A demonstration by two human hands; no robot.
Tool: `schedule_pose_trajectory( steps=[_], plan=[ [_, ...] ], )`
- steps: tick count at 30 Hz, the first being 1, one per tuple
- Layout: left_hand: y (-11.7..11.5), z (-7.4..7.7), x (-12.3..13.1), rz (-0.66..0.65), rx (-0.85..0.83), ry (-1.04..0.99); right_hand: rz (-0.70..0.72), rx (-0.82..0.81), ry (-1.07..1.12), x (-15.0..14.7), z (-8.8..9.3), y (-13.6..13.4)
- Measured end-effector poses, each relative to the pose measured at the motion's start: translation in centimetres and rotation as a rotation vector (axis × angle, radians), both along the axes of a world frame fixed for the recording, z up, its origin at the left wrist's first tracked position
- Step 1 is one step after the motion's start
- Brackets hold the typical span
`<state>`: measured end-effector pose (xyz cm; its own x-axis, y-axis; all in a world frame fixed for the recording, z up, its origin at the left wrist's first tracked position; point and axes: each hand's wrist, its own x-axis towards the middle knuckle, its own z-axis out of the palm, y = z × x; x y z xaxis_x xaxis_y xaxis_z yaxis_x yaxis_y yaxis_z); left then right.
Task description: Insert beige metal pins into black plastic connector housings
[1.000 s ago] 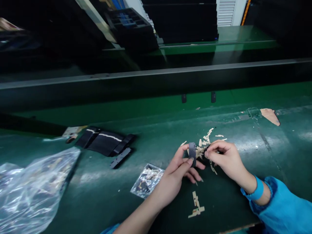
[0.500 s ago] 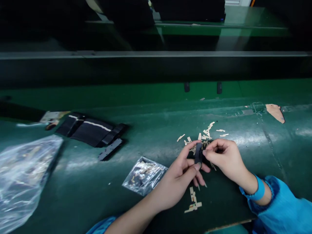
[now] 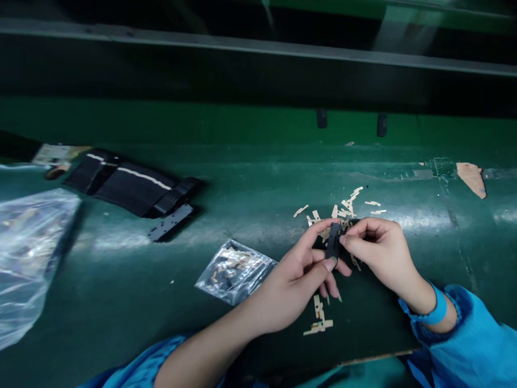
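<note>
My left hand (image 3: 294, 285) holds a small black plastic part (image 3: 333, 241) by its two ends, between thumb and forefinger. My right hand (image 3: 377, 245) is closed in a pinch at that part's right edge; whatever its fingertips grip is too small and hidden to make out. Just beyond and partly under the hands lies a loose pile of small cream-coloured flat strips (image 3: 348, 205). Two or so larger cream pieces with brownish marks (image 3: 319, 318) lie nearer me. A small clear bag (image 3: 234, 269) of similar parts rests beside my left wrist.
On the left lie a large clear plastic bag (image 3: 36, 248) and stacked black parts (image 3: 129, 180) with a dark flat strip (image 3: 172, 222). Two small black pieces (image 3: 321, 118) stand at the back of the green bench (image 3: 250, 188). A brown scrap (image 3: 472, 179) lies at the right.
The camera view has tilted downward, so the bench appears higher. The black part is turned slightly, its face with slots now showing more. Both hands keep their grip.
</note>
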<state>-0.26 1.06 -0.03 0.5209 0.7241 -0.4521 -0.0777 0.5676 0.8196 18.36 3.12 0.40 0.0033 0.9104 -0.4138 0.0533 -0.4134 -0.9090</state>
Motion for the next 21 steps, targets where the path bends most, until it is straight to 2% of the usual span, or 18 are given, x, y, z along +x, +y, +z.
schedule_pose_trajectory(
  steps=[21],
  plan=[
    [-0.18,0.07,-0.07,0.008,0.01,-0.024,-0.039,-0.027,0.014,-0.3,0.41,-0.01]
  ],
)
